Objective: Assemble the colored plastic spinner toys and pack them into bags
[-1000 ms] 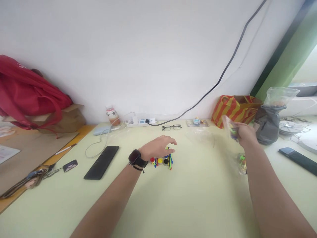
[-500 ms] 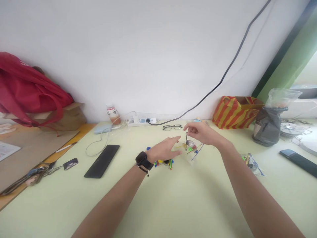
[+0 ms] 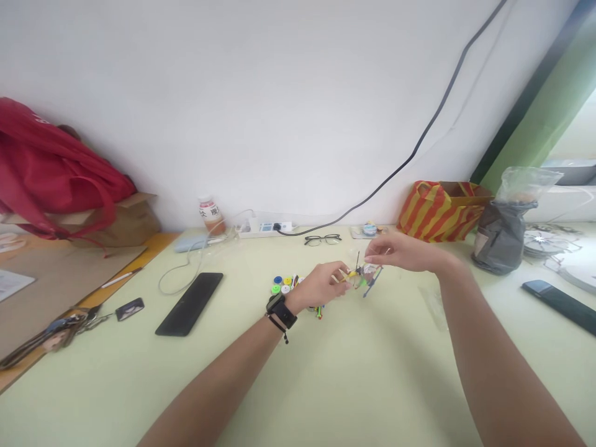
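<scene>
A small cluster of coloured plastic parts (image 3: 367, 279), with blue, green, yellow and white bits and a thin dark rod sticking up, is between my two hands above the table. My left hand (image 3: 322, 285), wearing a black watch, is closed with its fingertips on the yellow end of the cluster. From the upper right, my right hand (image 3: 403, 251) pinches at the cluster's white part; the exact contact is hidden by the fingers. Small round wheel-like pieces (image 3: 278, 283) in blue, green and white lie beside my left hand, partly covered by it.
Eyeglasses (image 3: 323, 239) and a power strip (image 3: 265, 228) lie near the wall. A black phone (image 3: 190, 304) is at left, another dark device (image 3: 559, 304) at right. Clear plastic (image 3: 434, 304) lies by my right forearm. A striped bag (image 3: 437, 211) stands behind.
My left hand has closed from an open, stretched pose onto the coloured parts. My right hand has moved right and slightly down. More of the wheel-like pieces now show.
</scene>
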The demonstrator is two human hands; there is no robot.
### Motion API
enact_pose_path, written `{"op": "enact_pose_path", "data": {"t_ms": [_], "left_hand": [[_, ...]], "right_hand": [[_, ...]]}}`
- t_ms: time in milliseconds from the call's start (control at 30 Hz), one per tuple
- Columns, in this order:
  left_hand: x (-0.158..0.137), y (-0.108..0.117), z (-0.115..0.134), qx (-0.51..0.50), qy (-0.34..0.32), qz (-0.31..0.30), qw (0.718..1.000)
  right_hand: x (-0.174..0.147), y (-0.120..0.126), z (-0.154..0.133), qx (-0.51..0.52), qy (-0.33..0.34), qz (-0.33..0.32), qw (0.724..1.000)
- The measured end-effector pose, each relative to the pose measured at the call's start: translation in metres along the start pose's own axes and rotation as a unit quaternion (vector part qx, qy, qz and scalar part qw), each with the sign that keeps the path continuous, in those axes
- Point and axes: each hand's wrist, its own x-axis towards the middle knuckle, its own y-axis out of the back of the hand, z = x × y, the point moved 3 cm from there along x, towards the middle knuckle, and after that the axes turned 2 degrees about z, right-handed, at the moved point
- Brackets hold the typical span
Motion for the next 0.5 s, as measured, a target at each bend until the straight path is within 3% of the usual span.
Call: {"op": "enact_pose_path", "data": {"t_ms": [67,300,400,500], "left_hand": [[-0.001,-0.002,0.000,0.007,0.001,-0.005,1.000],[-0.005,-0.006,-0.003,0.040,-0.005,-0.020,0.999],[-0.005,-0.008,-0.005,0.067,0.014,-0.026,0.997],[-0.006,-0.012,-0.004,0.094,0.021,-0.022,0.995]], "right_hand": [[-0.001,0.003,0.000,0.007,0.020,-0.019,1.000],[-0.001,0.016,-0.014,0.037,0.024,0.114,0.992],[-0.004,0.025,-0.007,0.055,0.013,0.194,0.979],[-0.008,0.036,0.020,0.092,-0.032,0.299,0.949]]}}
